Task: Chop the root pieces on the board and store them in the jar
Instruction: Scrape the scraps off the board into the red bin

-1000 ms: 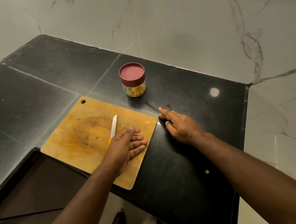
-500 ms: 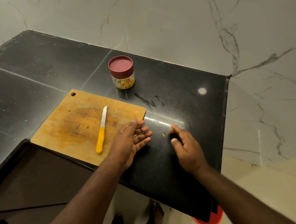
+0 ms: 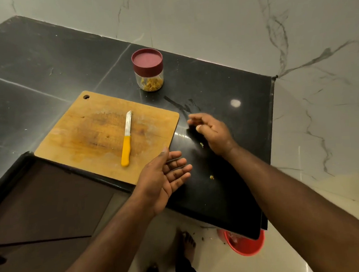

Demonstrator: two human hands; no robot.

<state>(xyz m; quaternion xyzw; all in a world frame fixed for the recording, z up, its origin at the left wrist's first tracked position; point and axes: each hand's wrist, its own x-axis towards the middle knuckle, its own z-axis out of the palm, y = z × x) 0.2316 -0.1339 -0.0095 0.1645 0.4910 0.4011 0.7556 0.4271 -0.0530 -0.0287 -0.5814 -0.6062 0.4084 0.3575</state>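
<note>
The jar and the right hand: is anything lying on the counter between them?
In the head view, only bare black counter with a dark wet smear lies between the jar and the right hand.

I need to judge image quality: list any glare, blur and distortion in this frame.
Head view: a round glare spot shines on the black counter; the right hand is motion-blurred at its fingertips; the left hand, knife and jar look sharp; wide-angle bending curves the counter's edges.

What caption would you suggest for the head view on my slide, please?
Lidded jar closed, knife lying on the board, both hands open over the counter.
</note>
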